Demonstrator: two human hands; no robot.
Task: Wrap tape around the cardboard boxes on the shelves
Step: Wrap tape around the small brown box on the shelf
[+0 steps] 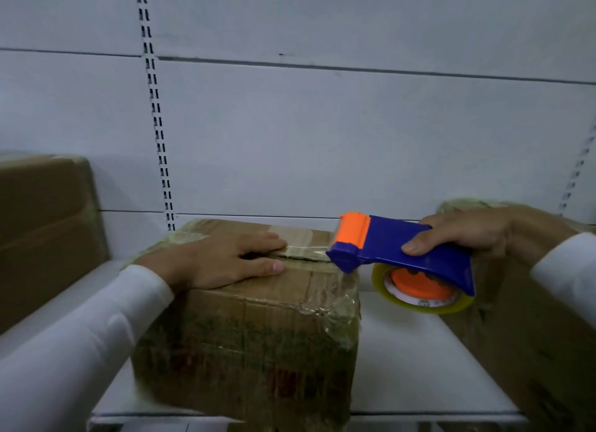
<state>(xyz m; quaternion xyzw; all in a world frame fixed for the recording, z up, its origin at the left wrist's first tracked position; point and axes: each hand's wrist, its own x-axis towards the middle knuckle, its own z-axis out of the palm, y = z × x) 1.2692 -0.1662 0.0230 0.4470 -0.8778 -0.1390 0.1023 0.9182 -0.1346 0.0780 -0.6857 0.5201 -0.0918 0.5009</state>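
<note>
The worn brown cardboard box (251,318) sits mid-shelf on the white metal shelf (419,367), its top seam partly covered by a clear strip running to the blue and orange tape dispenser (396,251) at its right edge. Your left hand (225,260) presses flat on the lid, fingers straight; your right hand (467,234) grips the dispenser. This pass looks nearly across the top; the sides likely remain. Brown boxes at left (45,225) and right (529,318) already show film.

2 bare hands; long white sleeves (80,328) reach both wrists.
</note>
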